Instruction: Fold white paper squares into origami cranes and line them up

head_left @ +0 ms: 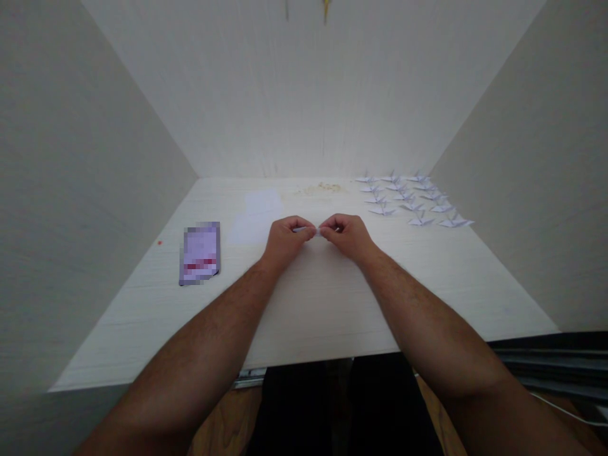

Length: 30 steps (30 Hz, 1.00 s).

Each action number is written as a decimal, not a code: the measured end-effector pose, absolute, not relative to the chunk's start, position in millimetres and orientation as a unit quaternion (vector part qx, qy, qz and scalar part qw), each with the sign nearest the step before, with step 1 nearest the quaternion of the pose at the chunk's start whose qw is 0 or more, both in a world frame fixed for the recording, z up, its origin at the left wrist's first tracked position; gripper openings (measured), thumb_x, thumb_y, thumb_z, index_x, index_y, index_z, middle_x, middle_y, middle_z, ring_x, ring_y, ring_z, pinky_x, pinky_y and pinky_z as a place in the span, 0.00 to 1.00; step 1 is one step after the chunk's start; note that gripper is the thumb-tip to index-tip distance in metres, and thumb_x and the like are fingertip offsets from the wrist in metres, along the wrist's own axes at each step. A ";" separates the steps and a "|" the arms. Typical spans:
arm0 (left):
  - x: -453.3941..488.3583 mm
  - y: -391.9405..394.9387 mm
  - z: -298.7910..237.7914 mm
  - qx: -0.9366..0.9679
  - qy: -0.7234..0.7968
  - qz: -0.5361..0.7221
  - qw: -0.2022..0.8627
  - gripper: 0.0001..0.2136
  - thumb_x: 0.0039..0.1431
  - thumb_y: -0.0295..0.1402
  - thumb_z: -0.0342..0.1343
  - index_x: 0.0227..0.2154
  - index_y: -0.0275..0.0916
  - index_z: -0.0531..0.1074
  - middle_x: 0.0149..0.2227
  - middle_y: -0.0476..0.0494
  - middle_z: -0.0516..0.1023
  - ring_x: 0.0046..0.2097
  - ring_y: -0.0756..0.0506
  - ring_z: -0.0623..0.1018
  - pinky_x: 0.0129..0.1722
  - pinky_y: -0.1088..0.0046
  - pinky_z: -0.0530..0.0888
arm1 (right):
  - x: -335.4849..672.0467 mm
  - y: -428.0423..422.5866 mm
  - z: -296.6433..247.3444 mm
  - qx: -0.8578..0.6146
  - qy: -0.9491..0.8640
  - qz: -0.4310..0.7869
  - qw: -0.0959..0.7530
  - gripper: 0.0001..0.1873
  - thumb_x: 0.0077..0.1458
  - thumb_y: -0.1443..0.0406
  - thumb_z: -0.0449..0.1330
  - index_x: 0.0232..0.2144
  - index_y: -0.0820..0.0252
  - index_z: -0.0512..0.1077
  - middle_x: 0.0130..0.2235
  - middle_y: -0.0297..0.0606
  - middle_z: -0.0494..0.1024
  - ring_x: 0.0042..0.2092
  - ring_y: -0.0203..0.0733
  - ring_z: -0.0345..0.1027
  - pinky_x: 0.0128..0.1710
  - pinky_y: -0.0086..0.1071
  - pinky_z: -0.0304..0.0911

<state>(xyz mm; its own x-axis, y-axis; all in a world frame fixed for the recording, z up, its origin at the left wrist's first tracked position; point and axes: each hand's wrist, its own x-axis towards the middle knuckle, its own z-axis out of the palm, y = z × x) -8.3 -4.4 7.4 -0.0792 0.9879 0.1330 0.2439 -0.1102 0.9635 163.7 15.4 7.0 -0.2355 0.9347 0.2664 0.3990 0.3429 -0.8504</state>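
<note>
My left hand and my right hand meet over the middle of the table, fingertips almost touching. Between their pinched thumbs and fingers is a small piece of folded white paper, mostly hidden by the fingers. Both hands are closed on it. Beyond my right hand, several folded white paper cranes stand in rows at the back right of the table. White paper sheets lie flat just left of my left hand.
The white table has walls at the back and both sides. A purple, pixelated flat item lies at left, near a small red dot. Brownish marks show near the back wall. My dark-clothed legs are below the front edge.
</note>
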 end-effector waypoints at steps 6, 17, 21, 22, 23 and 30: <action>-9.9 -2.2 5.1 0.553 0.541 0.494 0.397 0.07 0.47 0.36 0.63 0.26 0.37 0.78 0.24 0.47 0.78 0.27 0.50 0.75 0.31 0.73 0.70 | 165.5 18.1 7.2 -0.481 -0.707 0.315 0.412 0.08 0.50 0.61 0.61 0.25 0.60 0.76 0.24 0.34 0.76 0.27 0.34 0.64 0.28 0.29 0.59; -9.8 -1.2 5.4 0.541 0.547 0.498 0.399 0.09 0.47 0.37 0.64 0.28 0.36 0.78 0.25 0.46 0.78 0.27 0.49 0.75 0.30 0.72 0.72 | 160.6 17.4 9.4 -0.489 -0.683 0.347 0.416 0.07 0.47 0.63 0.61 0.23 0.61 0.74 0.22 0.33 0.74 0.25 0.33 0.63 0.26 0.29 0.57; -11.1 2.1 0.6 0.508 0.478 0.534 0.478 0.19 0.45 0.37 0.65 0.41 0.38 0.75 0.26 0.49 0.77 0.31 0.48 0.78 0.34 0.70 0.76 | 161.9 22.9 1.8 -0.473 -0.619 0.432 0.455 0.10 0.47 0.59 0.63 0.25 0.61 0.74 0.21 0.33 0.74 0.24 0.34 0.66 0.26 0.29 0.61; -11.0 2.6 -0.3 0.502 0.466 0.540 0.489 0.20 0.44 0.37 0.66 0.42 0.39 0.74 0.26 0.50 0.76 0.31 0.48 0.78 0.34 0.70 0.76 | 162.0 23.7 0.6 -0.466 -0.606 0.448 0.465 0.10 0.46 0.58 0.63 0.25 0.61 0.73 0.22 0.33 0.74 0.24 0.34 0.66 0.27 0.29 0.62; -10.8 2.7 -0.8 0.502 0.460 0.542 0.492 0.20 0.43 0.36 0.66 0.41 0.38 0.74 0.27 0.50 0.77 0.31 0.49 0.77 0.33 0.71 0.76 | 161.9 24.2 -0.2 -0.461 -0.599 0.456 0.470 0.11 0.46 0.58 0.63 0.25 0.60 0.73 0.22 0.33 0.74 0.24 0.34 0.67 0.27 0.30 0.63; -7.1 -2.4 5.8 0.548 0.540 0.518 0.374 0.08 0.45 0.34 0.64 0.29 0.37 0.76 0.22 0.50 0.75 0.25 0.52 0.72 0.26 0.76 0.68 | 158.5 18.1 1.8 -0.459 -0.657 0.328 0.500 0.08 0.48 0.62 0.64 0.32 0.58 0.76 0.32 0.36 0.79 0.32 0.36 0.70 0.34 0.32 0.67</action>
